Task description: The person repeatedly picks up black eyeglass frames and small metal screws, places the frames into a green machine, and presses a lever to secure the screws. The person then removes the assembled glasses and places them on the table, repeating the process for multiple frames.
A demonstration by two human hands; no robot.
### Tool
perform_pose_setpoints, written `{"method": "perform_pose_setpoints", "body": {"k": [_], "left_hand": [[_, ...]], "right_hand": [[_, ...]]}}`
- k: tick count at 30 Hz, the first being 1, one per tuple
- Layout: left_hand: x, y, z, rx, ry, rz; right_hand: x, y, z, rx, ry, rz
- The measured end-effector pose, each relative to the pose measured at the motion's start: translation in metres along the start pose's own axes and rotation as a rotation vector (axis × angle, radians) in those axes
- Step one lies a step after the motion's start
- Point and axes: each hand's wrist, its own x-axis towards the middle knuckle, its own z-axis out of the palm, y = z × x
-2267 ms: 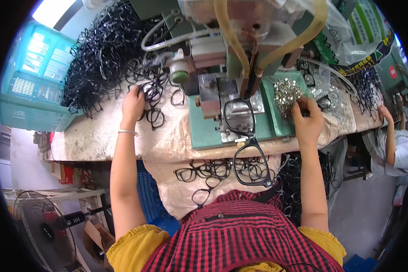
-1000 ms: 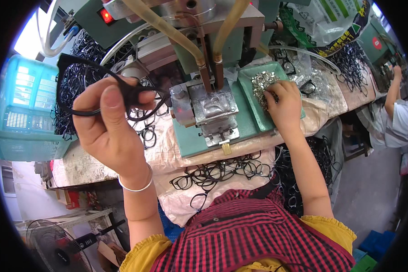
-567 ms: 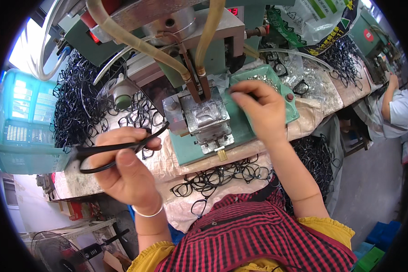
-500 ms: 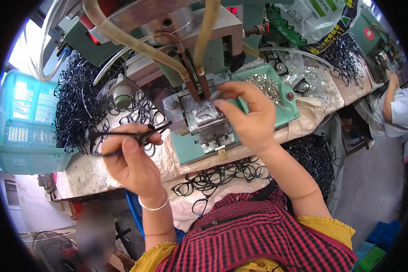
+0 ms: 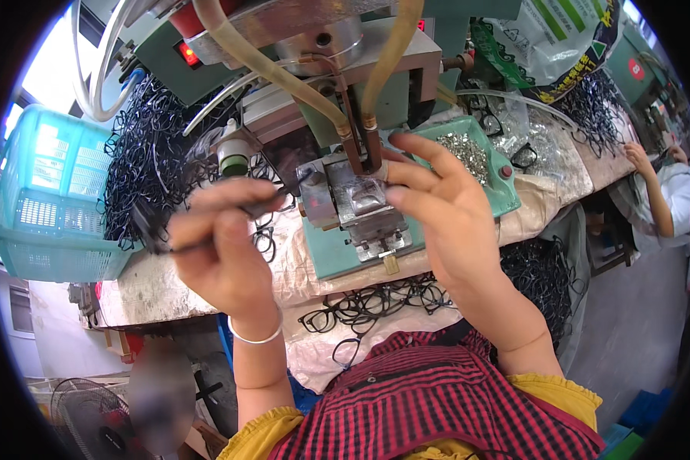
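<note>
My left hand [image 5: 226, 253], raised left of the machine, is closed on a dark eyeglass frame [image 5: 155, 224]. Motion blurs much of the frame; its dark end reaches toward the metal fixture. My right hand [image 5: 456, 207] is at the fixture's right side, fingers apart, thumb and fingertips close to the metal block [image 5: 368, 201]. Some fingertips are partly hidden, and I see nothing held between them. Two copper-coloured prongs [image 5: 363, 149] point down just above the block. A green tray [image 5: 506, 195] of small shiny metal parts [image 5: 461, 153] lies behind my right hand.
Dark eyeglass frames lie in a large heap [image 5: 142, 172] at left and along the table's near edge [image 5: 379, 300]. A light-blue plastic basket [image 5: 61, 207] stands far left. Hoses [image 5: 272, 73] hang over the machine. A co-worker's arm [image 5: 652, 180] shows far right.
The whole view has shifted slightly. My left hand has brought the eyeglass frame nearer the fixture, now more blurred. My right fingers have spread a little beside the block.
</note>
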Motion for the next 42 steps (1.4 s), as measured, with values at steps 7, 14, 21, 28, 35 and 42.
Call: {"method": "perform_pose_setpoints", "body": {"k": [7, 14, 21, 28, 35, 42], "left_hand": [[-0.037, -0.003, 0.013, 0.395, -0.574, 0.337], [-0.040, -0.016, -0.001, 0.250, -0.560, 0.309], [-0.015, -0.067, -0.139, 0.834, -0.151, 0.323], [0.140, -0.145, -0.458, 2.098, 0.305, -0.745], [0.135, -0.168, -0.494, 1.747, 0.165, -1.271], [0.076, -0.210, -0.417, 1.863, 0.305, -0.561]], "right_hand": [[0.035, 0.025, -0.100, -0.793, 0.452, -0.474], [0.039, 0.065, -0.118, -1.777, 0.075, -0.588], [0.045, 0.072, -0.155, -1.575, 0.266, -0.481], [0.037, 0.092, -0.201, -1.416, 0.492, -0.407], [0.015, 0.105, -0.219, -1.653, 0.782, -0.448], [0.024, 0.104, -0.294, -1.622, 0.664, -0.594]]}}
